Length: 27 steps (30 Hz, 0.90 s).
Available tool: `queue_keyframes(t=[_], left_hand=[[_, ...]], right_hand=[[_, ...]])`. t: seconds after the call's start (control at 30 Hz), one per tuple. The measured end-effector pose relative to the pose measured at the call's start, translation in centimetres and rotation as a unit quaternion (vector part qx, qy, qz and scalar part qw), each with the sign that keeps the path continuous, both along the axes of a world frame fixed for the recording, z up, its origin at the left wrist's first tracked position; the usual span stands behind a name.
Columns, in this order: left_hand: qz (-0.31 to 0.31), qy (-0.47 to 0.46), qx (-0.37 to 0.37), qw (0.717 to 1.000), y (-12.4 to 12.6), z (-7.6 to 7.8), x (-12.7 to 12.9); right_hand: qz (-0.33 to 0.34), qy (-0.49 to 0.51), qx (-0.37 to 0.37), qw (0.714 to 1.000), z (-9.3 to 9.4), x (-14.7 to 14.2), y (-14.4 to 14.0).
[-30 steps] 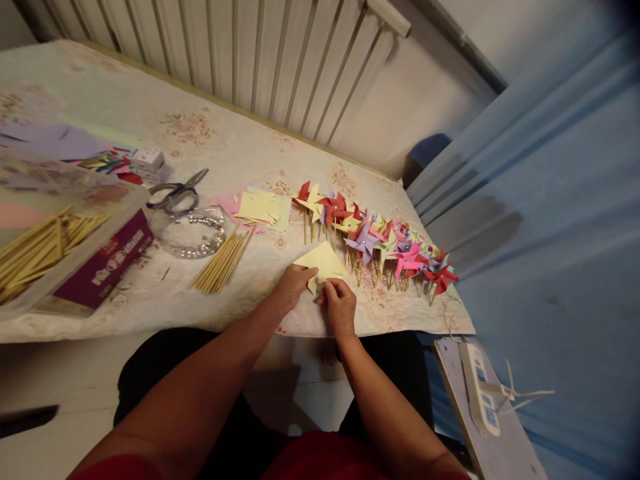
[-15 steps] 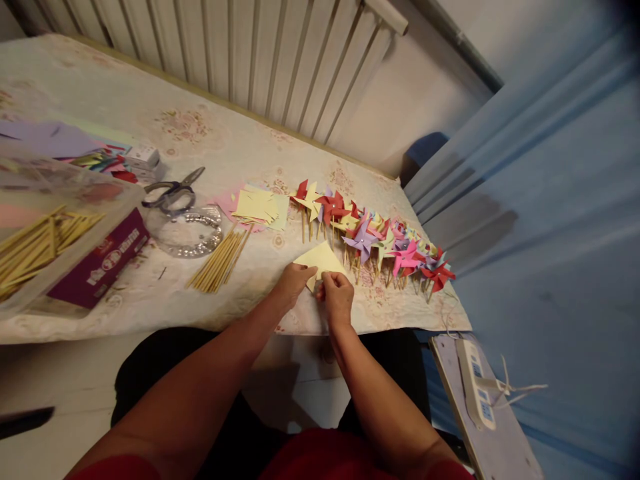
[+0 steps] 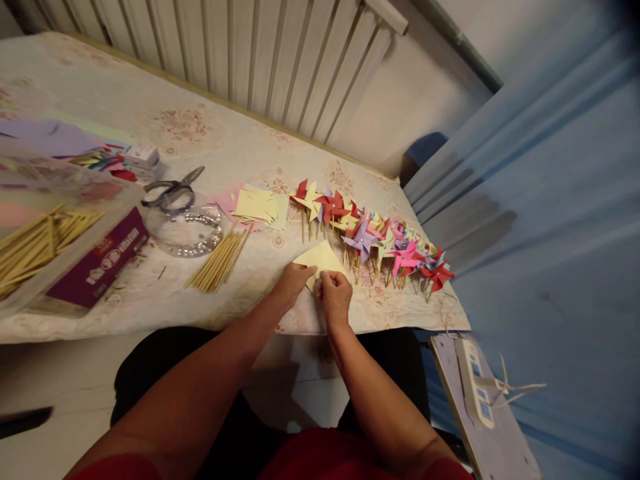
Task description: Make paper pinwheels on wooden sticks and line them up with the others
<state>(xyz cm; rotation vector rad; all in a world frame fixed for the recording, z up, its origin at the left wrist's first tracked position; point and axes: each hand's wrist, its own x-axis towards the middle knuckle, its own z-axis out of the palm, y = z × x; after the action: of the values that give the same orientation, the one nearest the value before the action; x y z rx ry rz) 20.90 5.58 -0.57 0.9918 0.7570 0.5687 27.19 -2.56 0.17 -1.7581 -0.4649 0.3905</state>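
At your far left, on the surface [image 3: 133, 83] covered by a pale floral cloth, sits a clear plastic box [image 3: 100, 263] with a purple label, full of thin yellowish sticks [image 3: 53, 240]. Behind it lie flat lavender paper sheets [image 3: 55, 140]. Just right of the box, scissors [image 3: 178, 185] with dark handles rest close to a round clear plastic dish [image 3: 167, 235] of small shiny silver pieces. Next comes a loose fan of slim yellowish sticks [image 3: 216, 262], with a pile of cut pale yellow paper pieces [image 3: 256, 205] just beyond, lying over pink and green ones.

In front of you is a pale yellow paper sheet [image 3: 323, 255], between both hands near the surface's close edge. Your left hand [image 3: 291, 282] is closed on its left side, thumb on top. Your right hand [image 3: 337, 295] has its fingers curled in, thumb and forefinger pinching at the near edge; the detail at those fingertips is too small to read.

Right of it stand many-coloured paper pinwheels [image 3: 361, 241] on sticks, crowded together. Farthest right, a white power strip [image 3: 474, 383] lies on a greyish board [image 3: 505, 433] beside a blue curtain [image 3: 565, 220].
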Motion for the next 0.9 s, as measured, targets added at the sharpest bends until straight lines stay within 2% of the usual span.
queue_keyframes(t=[0.3, 0.7, 0.9], left_hand=[[0.007, -0.003, -0.011, 1.000, -0.1, 0.3, -0.1], [0.009, -0.030, -0.033, 0.999, -0.1, -1.3, 0.6], [0.018, -0.037, -0.043, 0.998, -0.2, -0.8, 0.5]], right_hand=[[-0.008, -0.014, 0.002, 1.000, -0.3, -0.2, 0.0], [-0.027, -0.036, -0.012, 0.999, -0.5, -0.2, 0.2], [-0.020, -0.033, -0.003, 0.999, -0.6, -0.1, 0.1]])
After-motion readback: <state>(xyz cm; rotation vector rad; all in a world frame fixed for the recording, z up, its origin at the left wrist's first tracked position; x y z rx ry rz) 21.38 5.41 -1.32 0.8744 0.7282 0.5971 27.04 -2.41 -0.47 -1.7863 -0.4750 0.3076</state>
